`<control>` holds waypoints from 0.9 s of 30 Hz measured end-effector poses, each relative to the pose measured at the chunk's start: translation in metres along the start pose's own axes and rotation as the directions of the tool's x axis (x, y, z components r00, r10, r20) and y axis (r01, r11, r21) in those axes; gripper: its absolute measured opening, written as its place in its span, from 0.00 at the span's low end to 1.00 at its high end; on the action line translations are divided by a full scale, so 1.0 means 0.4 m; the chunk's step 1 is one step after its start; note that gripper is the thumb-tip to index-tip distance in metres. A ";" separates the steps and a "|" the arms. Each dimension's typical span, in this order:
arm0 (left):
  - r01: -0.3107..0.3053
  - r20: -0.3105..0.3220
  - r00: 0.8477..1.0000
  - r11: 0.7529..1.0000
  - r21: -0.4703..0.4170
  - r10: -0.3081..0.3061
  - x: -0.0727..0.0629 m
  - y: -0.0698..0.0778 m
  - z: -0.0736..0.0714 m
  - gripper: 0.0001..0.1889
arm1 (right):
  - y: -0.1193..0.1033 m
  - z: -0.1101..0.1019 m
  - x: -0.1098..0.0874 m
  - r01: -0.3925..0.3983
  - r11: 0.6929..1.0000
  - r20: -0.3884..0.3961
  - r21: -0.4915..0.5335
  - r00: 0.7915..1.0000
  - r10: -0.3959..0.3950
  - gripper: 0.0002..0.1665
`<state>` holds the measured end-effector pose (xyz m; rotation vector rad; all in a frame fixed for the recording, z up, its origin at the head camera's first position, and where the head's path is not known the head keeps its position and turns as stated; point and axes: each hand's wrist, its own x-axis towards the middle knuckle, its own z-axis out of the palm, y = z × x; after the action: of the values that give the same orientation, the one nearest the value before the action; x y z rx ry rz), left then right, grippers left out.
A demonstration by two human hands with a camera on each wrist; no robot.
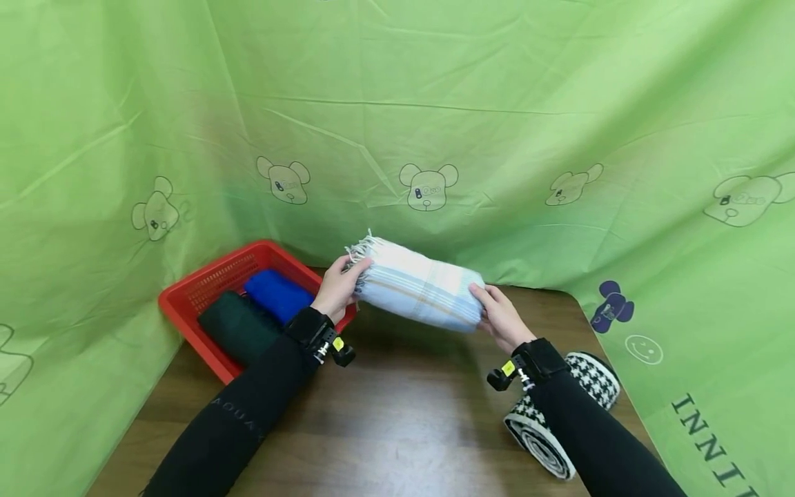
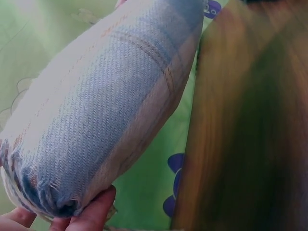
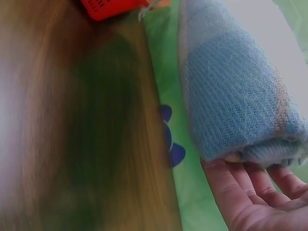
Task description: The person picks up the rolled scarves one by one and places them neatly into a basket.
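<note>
A rolled plaid scarf [image 1: 422, 283] in white and light blue, with a fringe at its left end, is held up above the table between both hands. My left hand [image 1: 338, 290] grips the fringed end, thumb on the near side. At the opposite end, my right hand [image 1: 502, 317] holds the roll with its thumb over the top. The left wrist view shows left fingers [image 2: 98, 209] under the tasselled end of the scarf [image 2: 106, 91]. In the right wrist view, right fingers [image 3: 231, 192] sit against the folded end of the scarf [image 3: 236, 91].
A red plastic basket [image 1: 180, 297] stands at the back left, holding a dark green roll [image 1: 239, 328] and a blue roll [image 1: 276, 293]. On the right, a black-and-white houndstooth roll [image 1: 593, 379] lies partly hidden under my right forearm. Green cloth [image 1: 373, 103] hangs behind the wooden table [image 1: 397, 428].
</note>
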<state>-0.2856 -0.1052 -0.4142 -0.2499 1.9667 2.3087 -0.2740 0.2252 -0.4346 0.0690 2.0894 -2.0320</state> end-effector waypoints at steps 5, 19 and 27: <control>0.011 -0.005 1.000 1.000 0.003 -0.011 -0.004 0.012 -0.026 0.32 | -0.004 0.025 0.005 0.005 1.000 0.003 0.002 1.000 -0.005 0.32; 0.009 -0.044 0.999 1.000 -0.007 -0.010 -0.003 0.035 -0.089 0.33 | -0.006 0.103 0.024 0.018 0.999 0.003 0.039 1.000 -0.018 0.35; -0.001 -0.061 0.998 1.000 0.015 0.002 0.002 0.047 -0.130 0.33 | -0.011 0.150 0.031 0.021 0.996 0.005 0.083 1.000 -0.022 0.34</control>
<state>-0.2864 -0.1597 -0.4042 -0.3217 2.0118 2.3133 -0.2791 0.1638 -0.4337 0.0540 2.0101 -2.1287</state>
